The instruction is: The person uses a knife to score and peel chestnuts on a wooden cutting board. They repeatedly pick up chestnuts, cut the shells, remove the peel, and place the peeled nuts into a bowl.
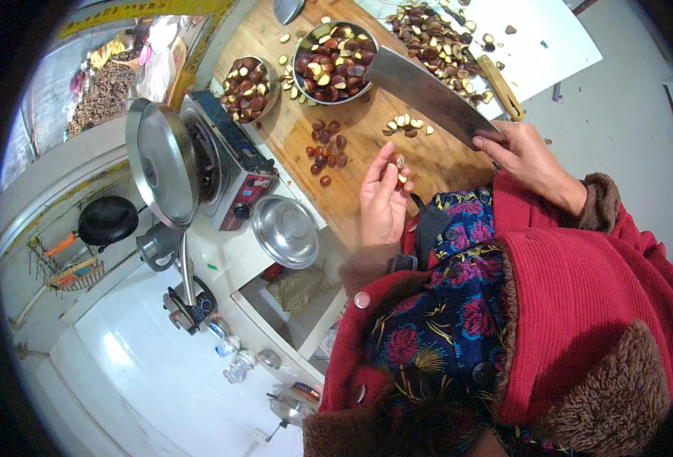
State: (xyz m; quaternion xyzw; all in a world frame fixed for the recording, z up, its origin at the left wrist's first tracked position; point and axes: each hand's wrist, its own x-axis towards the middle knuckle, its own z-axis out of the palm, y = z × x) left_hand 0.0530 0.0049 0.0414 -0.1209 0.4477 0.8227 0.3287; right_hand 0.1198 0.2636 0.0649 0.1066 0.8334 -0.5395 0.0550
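Observation:
My left hand [383, 200] holds brown chestnuts between its fingers, one chestnut [395, 158] near the fingertips showing a pale patch. In my right hand [533, 160] is the handle end of a wide cleaver [428, 94], its blade slanting up and left above the wooden cutting board [348, 208]. Several pale cut chestnut pieces [408, 121] lie below the blade. Left of them, whole chestnuts [325, 145] form a loose group. A steel bowl [299, 88] heaped with chestnuts, some showing pale cut faces, stands behind, beside a smaller bowl [272, 94] of chestnuts.
On the far right side, a heap of chestnut pieces [428, 40] and a yellow-handled tool [499, 88] lie by a white sheet [565, 45]. A gas stove [231, 188] with a tilted steel pan [162, 165] is on the left, near a steel lid or basin [285, 231].

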